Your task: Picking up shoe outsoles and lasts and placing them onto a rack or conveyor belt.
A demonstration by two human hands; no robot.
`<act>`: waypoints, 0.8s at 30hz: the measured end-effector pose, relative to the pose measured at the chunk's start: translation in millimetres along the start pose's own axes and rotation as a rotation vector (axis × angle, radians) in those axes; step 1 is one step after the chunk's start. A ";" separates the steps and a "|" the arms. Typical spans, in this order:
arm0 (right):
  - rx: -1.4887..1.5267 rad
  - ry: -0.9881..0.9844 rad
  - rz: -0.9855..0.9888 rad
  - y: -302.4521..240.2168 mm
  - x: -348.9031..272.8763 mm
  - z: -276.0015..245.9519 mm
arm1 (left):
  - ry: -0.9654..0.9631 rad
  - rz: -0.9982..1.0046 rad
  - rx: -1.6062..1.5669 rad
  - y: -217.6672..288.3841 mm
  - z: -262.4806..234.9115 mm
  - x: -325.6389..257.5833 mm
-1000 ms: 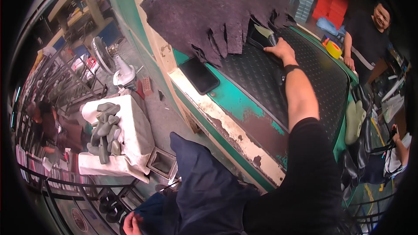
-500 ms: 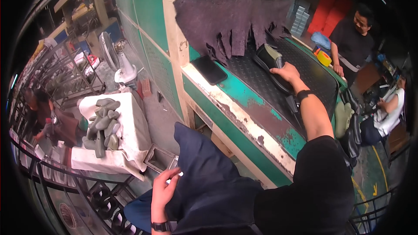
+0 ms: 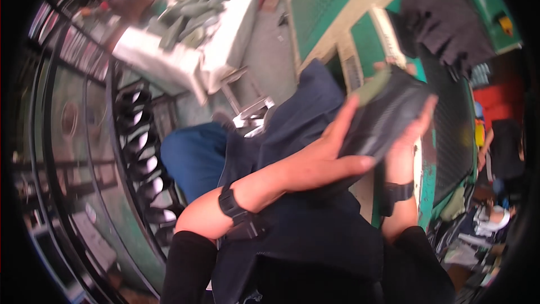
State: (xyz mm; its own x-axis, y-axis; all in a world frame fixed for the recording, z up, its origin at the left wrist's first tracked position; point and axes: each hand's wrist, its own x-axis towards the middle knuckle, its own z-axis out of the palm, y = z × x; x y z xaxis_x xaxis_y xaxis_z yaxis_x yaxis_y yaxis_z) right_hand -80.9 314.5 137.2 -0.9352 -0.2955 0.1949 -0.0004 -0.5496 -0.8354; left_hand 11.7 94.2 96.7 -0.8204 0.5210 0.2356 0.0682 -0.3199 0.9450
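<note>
I hold a black shoe (image 3: 388, 115) in front of my apron with both hands, its olive-green last showing at the upper left. My left hand (image 3: 315, 163) is closed on the near left part, thumb and fingers spread along its sides. My right hand (image 3: 404, 149) wraps the right side, its palm partly hidden behind the shoe. Motion blurs the shoe. Beyond it, the green machine (image 3: 426, 183) has a black diamond-patterned belt (image 3: 453, 141) under a torn dark curtain (image 3: 444, 17).
At the upper left, a cloth-covered table (image 3: 152, 53) bears a pile of green-grey lasts (image 3: 194, 14). A black metal rack (image 3: 112, 129) with a row of black shoes (image 3: 143, 141) stands to my left. Another person (image 3: 506, 143) is beyond the belt at right.
My right hand has lifted the shoe off the belt and brought it toward me. My left hand has come across and taken hold of it too. The view has swung left and down.
</note>
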 end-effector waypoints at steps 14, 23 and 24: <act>0.486 0.366 0.943 283.1 27.4 -15.6 | 0.811 -0.338 -1.032 -81.7 -46.9 -122.8; -0.373 -0.283 0.751 282.0 61.6 14.7 | 1.004 -0.482 -0.321 -121.7 -164.9 -66.9; -0.399 -0.251 0.759 287.7 63.0 18.4 | 0.939 -0.444 -0.422 -132.5 -170.7 -63.0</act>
State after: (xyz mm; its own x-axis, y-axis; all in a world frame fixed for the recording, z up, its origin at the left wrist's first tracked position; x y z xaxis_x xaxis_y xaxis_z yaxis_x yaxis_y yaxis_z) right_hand -133.4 123.5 -81.4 -0.6287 -0.6570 -0.4161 0.4203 0.1631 -0.8926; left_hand -42.6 -31.4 -82.0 -0.8390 -0.0913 -0.5365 -0.3887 -0.5894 0.7082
